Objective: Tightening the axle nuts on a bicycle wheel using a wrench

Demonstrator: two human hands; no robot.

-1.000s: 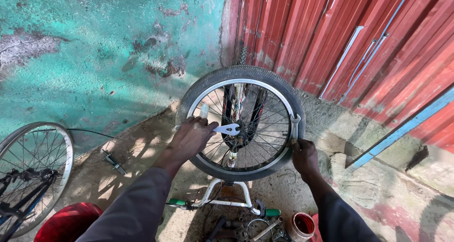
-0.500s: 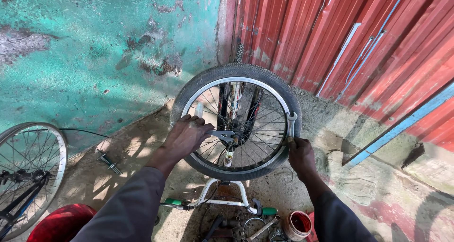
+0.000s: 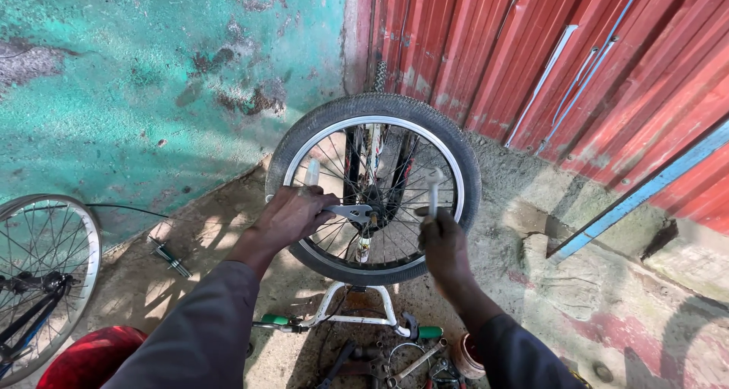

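A small bicycle wheel (image 3: 373,109) with a black tyre and silver rim stands upright in an upturned bicycle frame. My left hand (image 3: 292,216) grips a flat silver wrench (image 3: 352,211) whose head sits at the wheel's hub (image 3: 377,216). My right hand (image 3: 443,242) is closed on a second silver tool (image 3: 433,193) that points up, just right of the hub. The hub itself is partly hidden by spokes and the wrench.
A second spoked wheel (image 3: 42,271) stands at the left edge, above a red round object (image 3: 87,355). Green-gripped handlebars (image 3: 342,325) and loose tools (image 3: 395,362) lie on the ground below. A teal wall and red corrugated sheeting stand behind.
My right hand has left the tyre's right edge and moved inward to the hub, now holding a tool upright. My left hand stays on the wrench at the hub.
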